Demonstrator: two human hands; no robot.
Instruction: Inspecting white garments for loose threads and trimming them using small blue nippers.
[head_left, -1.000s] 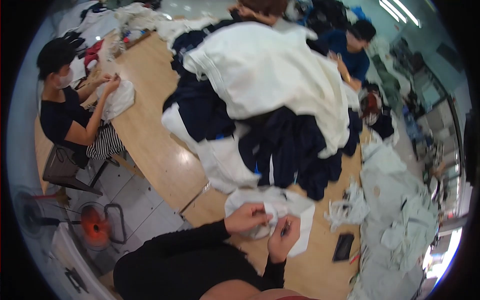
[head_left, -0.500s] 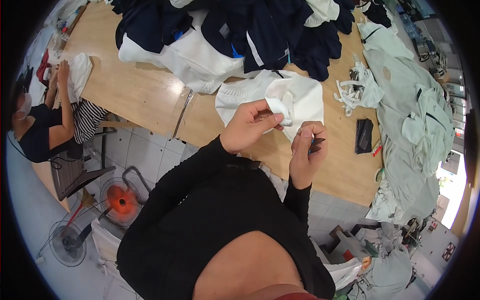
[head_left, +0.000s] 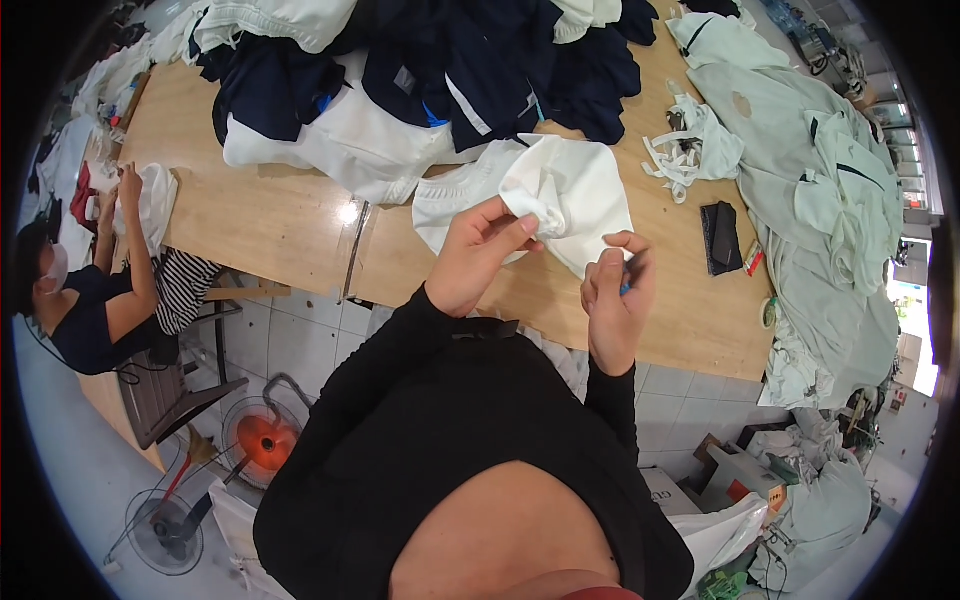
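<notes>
A white garment (head_left: 588, 190) with a gathered elastic edge lies on the near side of the wooden table, part of it lifted and bunched. My left hand (head_left: 478, 252) pinches a fold of it between thumb and fingers. At the right edge of the cloth, my right hand (head_left: 618, 295) is closed around small thread snips (head_left: 627, 289). Only a bit of their blue and dark parts shows between the fingers. Whether its fingertips also grip the cloth I cannot tell.
Navy and white garments (head_left: 470, 70) are heaped across the far side of the wooden table (head_left: 270, 215). To the right lie white straps (head_left: 690, 160), a black flat piece (head_left: 720, 238) and a pale green fabric pile (head_left: 800, 180). A masked co-worker (head_left: 95, 290) sits left, near fans (head_left: 262, 440).
The view has shifted, so table things sit further left. The raised fold in my left hand has opened out flatter. The snips' dark blades, visible before, are now mostly hidden by my right fingers.
</notes>
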